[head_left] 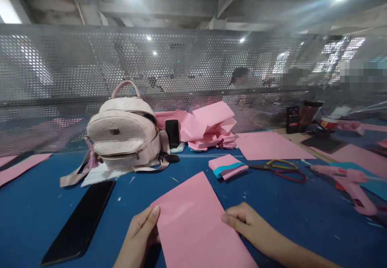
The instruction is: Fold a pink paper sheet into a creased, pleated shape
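A folded pink paper sheet [196, 223] lies on the blue table [287, 211] right in front of me. My left hand [139, 235] rests at the sheet's left edge, fingers stretched along the paper with the fingertips on it. At the right edge, my right hand [244, 219] has its fingers curled, knuckles pressing on the paper's side. Neither hand lifts the sheet.
A black phone [81, 219] lies at the left. A pale pink backpack [123, 133] stands behind it, with a second phone [172, 133] and crumpled pink paper [211, 127] beside it. Scissors [281, 169], a small folded pink-and-blue piece [226, 166] and a pink glue gun [347, 181] lie to the right. A perforated metal screen [60, 70] closes the back.
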A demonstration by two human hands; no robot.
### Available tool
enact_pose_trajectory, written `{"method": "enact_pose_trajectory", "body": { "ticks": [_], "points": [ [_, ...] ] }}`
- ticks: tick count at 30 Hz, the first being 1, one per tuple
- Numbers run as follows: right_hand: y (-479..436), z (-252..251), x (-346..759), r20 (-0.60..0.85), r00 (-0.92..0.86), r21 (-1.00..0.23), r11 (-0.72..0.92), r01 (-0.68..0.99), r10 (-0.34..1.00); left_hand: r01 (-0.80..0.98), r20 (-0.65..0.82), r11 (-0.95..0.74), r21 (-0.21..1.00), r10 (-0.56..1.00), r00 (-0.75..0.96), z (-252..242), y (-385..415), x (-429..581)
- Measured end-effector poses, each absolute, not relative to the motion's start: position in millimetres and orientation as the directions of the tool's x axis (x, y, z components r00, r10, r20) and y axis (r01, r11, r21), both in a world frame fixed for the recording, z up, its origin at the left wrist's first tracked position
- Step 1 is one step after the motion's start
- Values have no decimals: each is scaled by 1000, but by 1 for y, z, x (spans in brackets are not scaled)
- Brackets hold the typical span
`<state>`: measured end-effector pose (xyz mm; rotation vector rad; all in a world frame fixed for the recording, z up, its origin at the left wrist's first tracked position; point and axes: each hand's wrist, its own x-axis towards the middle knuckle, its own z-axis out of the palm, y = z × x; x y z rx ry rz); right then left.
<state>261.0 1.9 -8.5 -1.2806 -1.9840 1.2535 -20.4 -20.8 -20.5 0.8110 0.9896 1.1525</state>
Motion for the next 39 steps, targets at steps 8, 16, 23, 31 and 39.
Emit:
{"method": "enact_pose_trajectory", "body": {
  "ticks": [8, 16, 23, 31, 39],
  "points": [
    [3, -10, 265, -74, -506, -911, 148, 385, 860, -378, -195, 225, 898, 974, 115, -19, -21, -20],
    [-3, -16, 262, -206, -443, -895, 15, 445, 872, -388, -192, 220, 895, 975, 110, -22, -21, -19],
    [2, -12, 267, -35, -563, -834, 285, 472, 826, -379, -170, 202, 903, 979, 116, -23, -19, -21],
    [2, -16, 266, -20, -500, -809, 280, 518, 866, -411, -183, 214, 886, 977, 114, -23, -20, -20],
    [3, -12, 266, -56, -439, -880, 163, 445, 897, -322, -108, 172, 931, 972, 207, -24, -20, -19]
  ]
}}
